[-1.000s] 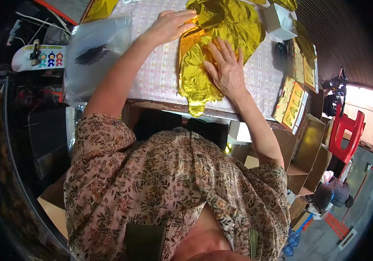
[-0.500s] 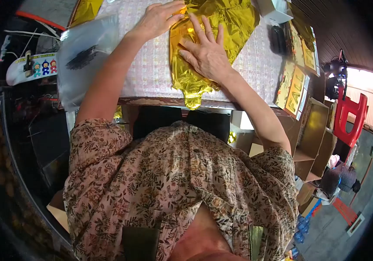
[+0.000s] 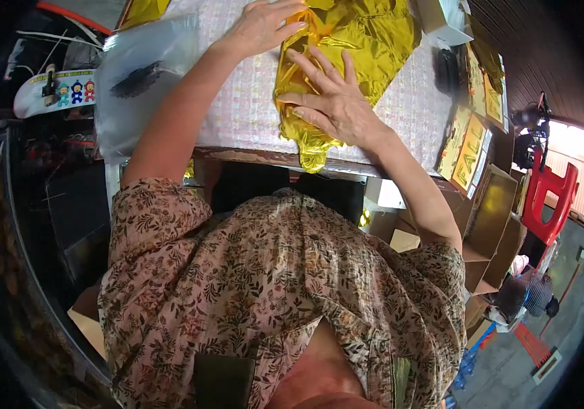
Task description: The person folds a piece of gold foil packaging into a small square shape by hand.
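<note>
A shiny gold foil balloon point(image 3: 380, 48), flat and wrinkled, lies on the table with its narrow neck hanging over the front edge. My left hand point(image 3: 261, 28) is at the foil's upper left edge, its fingers stretched across the edge and the thumb apart from them. Lower down, my right hand point(image 3: 339, 102) rests flat on the foil with spread fingers. Beneath the foil is a pale checked cloth point(image 3: 237, 109). Left of my left forearm lies a clear plastic bag point(image 3: 118, 116) with a dark patch on it.
A white box point(image 3: 445, 24) and a black object point(image 3: 447, 71) sit at the table's right. Printed boxes point(image 3: 466, 153) line that edge, with open cardboard boxes point(image 3: 493, 198) below. Further right are a red plastic stool point(image 3: 551, 198) and a person point(image 3: 527, 293). A skateboard point(image 3: 53, 92) is at left.
My right hand has shifted slightly down the foil, with its fingers still spread. My left hand stays at the upper left edge. The whole view has moved slightly.
</note>
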Action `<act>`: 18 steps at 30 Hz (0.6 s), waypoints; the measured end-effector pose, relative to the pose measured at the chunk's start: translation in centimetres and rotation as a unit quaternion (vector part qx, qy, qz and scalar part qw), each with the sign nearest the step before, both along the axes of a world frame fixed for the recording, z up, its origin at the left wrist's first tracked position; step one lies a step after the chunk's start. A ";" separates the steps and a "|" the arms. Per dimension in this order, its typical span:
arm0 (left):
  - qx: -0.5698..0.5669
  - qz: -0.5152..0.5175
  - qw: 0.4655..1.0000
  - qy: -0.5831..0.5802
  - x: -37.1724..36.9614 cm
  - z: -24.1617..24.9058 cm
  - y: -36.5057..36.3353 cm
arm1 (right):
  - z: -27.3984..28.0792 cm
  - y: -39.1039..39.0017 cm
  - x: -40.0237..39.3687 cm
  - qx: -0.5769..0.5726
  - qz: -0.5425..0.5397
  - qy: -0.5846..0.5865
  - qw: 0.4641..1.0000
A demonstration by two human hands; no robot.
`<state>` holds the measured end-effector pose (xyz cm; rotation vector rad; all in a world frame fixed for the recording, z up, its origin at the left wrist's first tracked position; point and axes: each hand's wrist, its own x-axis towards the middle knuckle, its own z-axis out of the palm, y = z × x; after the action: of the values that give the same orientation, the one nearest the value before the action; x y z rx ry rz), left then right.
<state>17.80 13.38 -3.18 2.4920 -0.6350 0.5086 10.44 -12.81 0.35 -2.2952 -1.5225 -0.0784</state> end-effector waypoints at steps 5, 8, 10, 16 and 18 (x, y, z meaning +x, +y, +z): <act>0.003 0.011 1.000 -0.001 -0.1 0.0 -0.1 | -0.4 -1.0 -0.9 -0.001 -0.073 -0.013 0.997; 0.000 0.002 1.000 -0.005 0.0 0.0 0.0 | -0.3 -0.9 -1.4 -0.011 -0.073 -0.029 0.997; 0.018 0.006 1.000 -0.022 0.0 0.0 -0.1 | -0.5 -0.6 -1.1 0.027 -0.082 -0.021 0.996; 0.007 -0.009 1.000 -0.013 0.0 0.3 0.0 | 0.7 2.0 0.7 0.028 -0.064 -0.144 0.987; -0.003 -0.008 1.000 -0.005 0.1 0.0 0.1 | 0.6 2.9 0.9 0.016 -0.045 -0.177 0.983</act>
<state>17.91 13.46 -3.15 2.4786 -0.6568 0.5151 11.30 -9.89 0.95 -2.4178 -1.5618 -0.5577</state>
